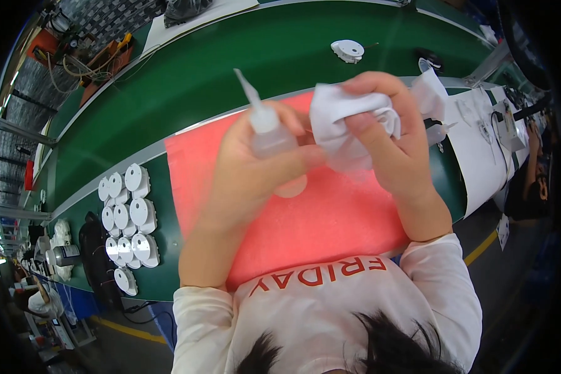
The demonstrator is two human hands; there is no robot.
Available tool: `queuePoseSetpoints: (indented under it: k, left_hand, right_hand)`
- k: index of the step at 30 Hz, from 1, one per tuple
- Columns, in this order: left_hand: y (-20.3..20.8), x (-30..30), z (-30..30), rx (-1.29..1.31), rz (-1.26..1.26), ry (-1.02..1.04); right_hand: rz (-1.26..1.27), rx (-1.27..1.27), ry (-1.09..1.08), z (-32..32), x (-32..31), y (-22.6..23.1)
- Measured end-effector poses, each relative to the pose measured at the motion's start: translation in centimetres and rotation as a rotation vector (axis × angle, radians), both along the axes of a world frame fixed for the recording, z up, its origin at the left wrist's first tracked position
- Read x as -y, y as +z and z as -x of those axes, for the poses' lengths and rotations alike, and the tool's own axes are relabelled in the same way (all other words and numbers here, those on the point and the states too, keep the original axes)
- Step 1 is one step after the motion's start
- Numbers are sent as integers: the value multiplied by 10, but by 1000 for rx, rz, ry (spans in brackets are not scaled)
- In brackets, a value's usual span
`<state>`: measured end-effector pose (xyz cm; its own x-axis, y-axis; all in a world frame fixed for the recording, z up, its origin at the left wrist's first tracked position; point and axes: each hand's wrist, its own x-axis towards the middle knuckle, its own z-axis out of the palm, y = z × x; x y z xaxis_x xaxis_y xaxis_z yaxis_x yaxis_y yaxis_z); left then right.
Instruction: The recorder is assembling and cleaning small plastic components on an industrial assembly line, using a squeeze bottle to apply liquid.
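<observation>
The left hand (255, 168) gripped a clear squeeze bottle (269, 134) while the right hand (386, 137) pinched a white cloth (336, 118), probably best kept just under the nozzle.

A small white label or tag (503, 230) is hanging off the desk's right edge, roughly rectangular, with faint dark marks too small to make out. Far left, a narrow red sign-like panel (29, 175) is standing upright against the wall. No packages or screens are showing clearly anywhere.
</observation>
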<state>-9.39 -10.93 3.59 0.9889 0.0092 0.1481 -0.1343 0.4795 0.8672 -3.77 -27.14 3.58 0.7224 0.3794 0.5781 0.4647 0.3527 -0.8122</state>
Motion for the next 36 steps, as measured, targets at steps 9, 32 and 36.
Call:
queuePoseSetpoints:
  k: [9,32,36]
  left_hand:
    - [0,-20,-2,64,-21,224]
    - [2,-39,-7,32,108,209]
    - [4,-40,-5,43,133,226]
  right_hand:
    - [184,-287,86,-10,10,9]
    - [193,-577,475,-10,9,3]
    - [208,-421,452,-8,3,-5]
